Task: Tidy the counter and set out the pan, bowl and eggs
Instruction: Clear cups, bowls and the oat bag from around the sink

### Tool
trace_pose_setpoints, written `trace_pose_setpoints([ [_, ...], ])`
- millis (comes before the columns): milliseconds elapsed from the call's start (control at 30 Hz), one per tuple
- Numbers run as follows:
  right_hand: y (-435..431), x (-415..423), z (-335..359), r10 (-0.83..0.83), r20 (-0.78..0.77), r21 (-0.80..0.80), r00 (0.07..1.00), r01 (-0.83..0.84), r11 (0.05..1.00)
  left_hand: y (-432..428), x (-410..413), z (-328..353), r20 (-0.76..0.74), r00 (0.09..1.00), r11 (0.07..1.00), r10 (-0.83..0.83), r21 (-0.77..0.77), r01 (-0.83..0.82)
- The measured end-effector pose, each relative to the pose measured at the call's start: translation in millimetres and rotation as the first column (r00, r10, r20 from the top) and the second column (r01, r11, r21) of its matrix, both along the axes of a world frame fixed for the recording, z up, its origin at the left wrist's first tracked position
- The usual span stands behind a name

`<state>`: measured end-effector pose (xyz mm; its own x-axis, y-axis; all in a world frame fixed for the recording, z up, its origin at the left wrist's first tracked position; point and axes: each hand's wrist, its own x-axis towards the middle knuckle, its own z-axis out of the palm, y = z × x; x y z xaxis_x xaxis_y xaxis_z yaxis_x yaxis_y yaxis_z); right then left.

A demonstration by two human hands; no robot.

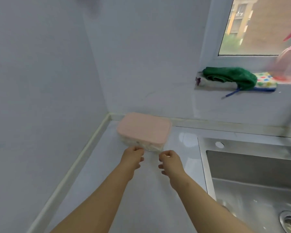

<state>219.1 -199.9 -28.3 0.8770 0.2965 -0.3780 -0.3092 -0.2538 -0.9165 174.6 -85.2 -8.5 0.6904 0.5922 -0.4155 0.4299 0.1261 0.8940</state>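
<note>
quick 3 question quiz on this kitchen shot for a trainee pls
1. True or false: the box has a pink lid and stands in the back corner of the counter.
2. Where does the green cloth lie? A) on the box B) on the window sill C) on the counter
3. Fill in: the sink lies on the box's ____ side.

Key: 1 true; 2 B; 3 right
</note>
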Motion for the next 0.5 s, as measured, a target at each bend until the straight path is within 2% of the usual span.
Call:
trace_pose_setpoints([
  [167, 27, 30, -7, -0.127, -0.024, -0.015, 0.992, 0.127, 0.992, 43, 31, -14, 0.035, 0.984, 0.985, 0.173, -0.032, -0.172],
  [300, 38, 50, -11, -0.147, -0.044, -0.037, 0.988, 0.145, 0.989, 77, 54, -21, 0.023, 0.956, 0.956, 0.294, 0.018, -0.294],
  [367, 43, 58, -15, -0.137, -0.064, -0.045, 0.989, 0.134, 0.990, 96, 65, -27, -0.001, 0.955, 0.955, 0.297, 0.027, -0.297],
  [500, 48, 67, -20, -0.141, -0.138, 0.018, 0.980, 0.144, 0.989, 105, 69, -36, 0.031, 0.981, 0.981, 0.190, -0.048, -0.189],
])
